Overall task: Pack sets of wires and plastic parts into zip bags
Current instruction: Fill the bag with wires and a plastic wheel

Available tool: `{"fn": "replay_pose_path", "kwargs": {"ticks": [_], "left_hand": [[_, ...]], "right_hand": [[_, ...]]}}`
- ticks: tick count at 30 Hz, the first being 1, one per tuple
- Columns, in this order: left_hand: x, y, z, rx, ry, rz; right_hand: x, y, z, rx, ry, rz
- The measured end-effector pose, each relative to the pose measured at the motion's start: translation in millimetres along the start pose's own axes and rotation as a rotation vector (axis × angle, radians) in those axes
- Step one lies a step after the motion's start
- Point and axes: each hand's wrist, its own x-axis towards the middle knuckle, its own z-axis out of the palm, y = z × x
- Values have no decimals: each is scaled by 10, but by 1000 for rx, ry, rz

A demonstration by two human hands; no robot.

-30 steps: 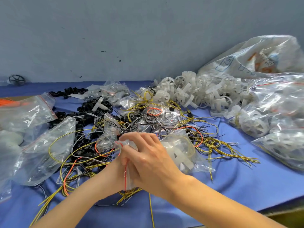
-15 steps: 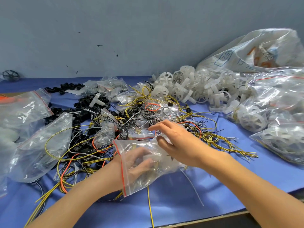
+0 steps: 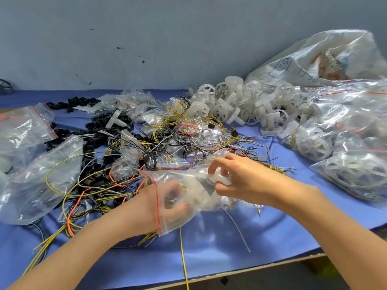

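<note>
Pinching the zip bag (image 3: pixel 194 178) now, right hand (image 3: pixel 245 178); left hand (image 3: pixel 150 204) stays inside, grip unclear.

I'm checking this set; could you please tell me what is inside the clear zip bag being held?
Through the clear zip bag with a red strip, the left hand shows, apparently inside, beside whitish plastic parts. The right hand pinches it outside. Any wires are blurred.

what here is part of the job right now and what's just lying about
In use: zip bag, left hand inside it, right hand pinching it, wires, white wheels.
Lying about: filled bags, printed sack, black wheel by the wall.
</note>
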Motion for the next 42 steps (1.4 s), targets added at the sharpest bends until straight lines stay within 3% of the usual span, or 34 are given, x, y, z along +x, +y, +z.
{"fn": "replay_pose_path", "kwargs": {"ticks": [3,10,15,21,29,36,42], "left_hand": [[0,0,-86,34,-158,-43],[37,25,-151,189,-125,-5],[76,20,-149,54,-178,-21],[123,54,-156,211,-190,9],[107,116,-155,88,-89,5],[99,86,-200,60,-162,-106],[98,77,-136,135,-162,-97]], "right_hand": [[8,-32,30,-118,101,54],[-69,-62,-62,-248,146,88],[-78,-95,-90,-262,162,76],[-43,-97,-75,-248,181,112],[-92,-79,-89,-282,158,44],[-18,-10,-77,-168,141,99],[-31,-61,-90,-201,132,110]]}}
